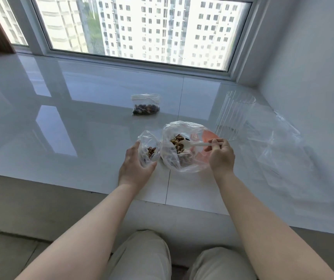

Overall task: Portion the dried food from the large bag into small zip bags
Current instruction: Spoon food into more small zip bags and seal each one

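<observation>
Scooping: right hand (221,156) pinching white plastic spoon (197,145) inside large clear food bag (184,158), left hand (136,168) cupping small clear zip bag (149,147) just beside it, mouth up for filling.

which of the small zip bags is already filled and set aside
The small zip bag lying alone near the window, untouched. The other small bag is gripped open by the left hand beside the large bag.

High-rise flat, residential. Evidence: glossy tiled bay-window sill (81,110), large window (140,29), apartment towers (162,27) outside at similar height.
</observation>
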